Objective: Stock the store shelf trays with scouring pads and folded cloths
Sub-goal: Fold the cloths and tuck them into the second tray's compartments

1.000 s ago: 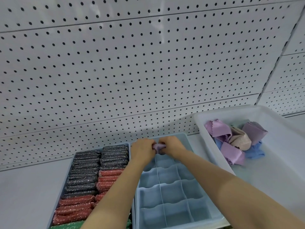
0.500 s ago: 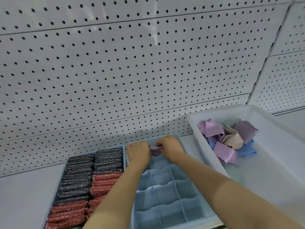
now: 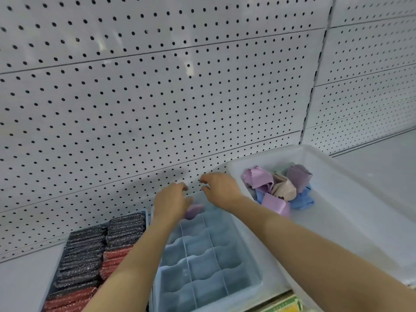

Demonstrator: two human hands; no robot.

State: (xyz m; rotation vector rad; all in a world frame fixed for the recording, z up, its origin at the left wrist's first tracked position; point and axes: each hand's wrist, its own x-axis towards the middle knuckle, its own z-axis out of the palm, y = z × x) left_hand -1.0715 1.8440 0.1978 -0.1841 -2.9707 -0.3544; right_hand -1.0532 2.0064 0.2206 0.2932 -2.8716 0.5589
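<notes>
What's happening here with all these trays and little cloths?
A person is stocking a store shelf. A folded purple cloth lies in a back compartment of the divided blue tray, and the left hand and right hand hover over it with loose fingers, holding nothing. The tray's other compartments in view look empty. More cloths sit piled in the white bin to the right; the scouring pads fill the tray to the left.

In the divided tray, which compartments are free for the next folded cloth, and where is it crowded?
The divided tray looks empty in every visible compartment nearer than the purple cloth at the back. The white bin has bare floor near its cloth pile. The scouring pad tray is packed.
</notes>
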